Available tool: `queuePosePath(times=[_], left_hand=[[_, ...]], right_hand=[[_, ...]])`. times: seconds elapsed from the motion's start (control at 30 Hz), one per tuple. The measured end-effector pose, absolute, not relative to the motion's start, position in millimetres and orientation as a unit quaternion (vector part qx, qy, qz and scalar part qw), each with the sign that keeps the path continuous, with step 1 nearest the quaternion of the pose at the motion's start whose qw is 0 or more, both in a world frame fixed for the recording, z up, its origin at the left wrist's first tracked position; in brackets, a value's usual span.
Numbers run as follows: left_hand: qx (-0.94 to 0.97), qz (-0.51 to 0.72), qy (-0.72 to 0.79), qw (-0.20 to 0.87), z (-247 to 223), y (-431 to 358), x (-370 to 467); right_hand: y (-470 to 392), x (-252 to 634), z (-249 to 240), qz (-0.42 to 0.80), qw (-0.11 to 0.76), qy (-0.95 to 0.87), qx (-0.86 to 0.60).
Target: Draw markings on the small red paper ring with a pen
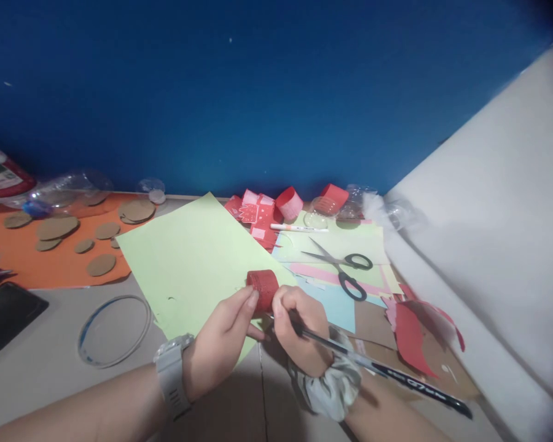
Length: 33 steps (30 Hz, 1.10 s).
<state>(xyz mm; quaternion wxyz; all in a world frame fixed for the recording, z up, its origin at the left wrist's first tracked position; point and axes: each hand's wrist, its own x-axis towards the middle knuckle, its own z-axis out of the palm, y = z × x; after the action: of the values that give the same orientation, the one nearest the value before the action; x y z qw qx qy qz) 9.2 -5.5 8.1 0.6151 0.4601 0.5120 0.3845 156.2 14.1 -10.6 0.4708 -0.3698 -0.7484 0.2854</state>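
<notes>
A rolled red paper ring (263,288) is pinched between the thumb and fingers of my left hand (228,322), over the near edge of a light green sheet (203,258). From the right, my right hand (301,325) touches the ring's side with curled fingers. That same hand grips a black pen (396,374), whose long barrel slants back over the wrist toward the lower right. Its tip is mostly hidden by the fingers. My left wrist carries a grey watch (172,374), the right a pale scrunchie (329,380).
Black-handled scissors (345,264) lie open on coloured paper at right, near a white marker (297,228). Red paper rings (289,203) stand at the back. Cardboard discs (58,227) rest on orange paper (9,252) at left. A tape ring (115,331) and phone (9,319) lie nearer.
</notes>
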Motion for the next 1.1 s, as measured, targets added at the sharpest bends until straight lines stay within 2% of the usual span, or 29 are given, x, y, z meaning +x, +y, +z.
queuePosePath(times=[0.1,0.23,0.33,0.77,1.1], left_hand=[[0.414,0.389,0.537,0.623,7.5,-7.4,9.5],[0.406,0.432,0.494,0.636,8.1,-5.9,9.9],[0.43,0.446,0.462,0.634,8.2,-2.5,10.1],[0.429,0.45,0.537,0.57,5.5,-4.9,5.7],[0.442,0.42,0.522,0.596,13.4,-5.8,11.7]], right_hand=[[11.5,154.8,-12.7,0.304,0.547,-0.702,-0.341],[8.4,153.0,-14.0,0.303,0.574,-0.685,-0.33],[7.6,151.5,-13.3,0.303,0.576,-0.685,-0.327],[9.6,152.5,-12.5,0.288,0.571,-0.709,-0.296],[8.3,153.3,-8.2,0.322,0.532,-0.695,-0.362]])
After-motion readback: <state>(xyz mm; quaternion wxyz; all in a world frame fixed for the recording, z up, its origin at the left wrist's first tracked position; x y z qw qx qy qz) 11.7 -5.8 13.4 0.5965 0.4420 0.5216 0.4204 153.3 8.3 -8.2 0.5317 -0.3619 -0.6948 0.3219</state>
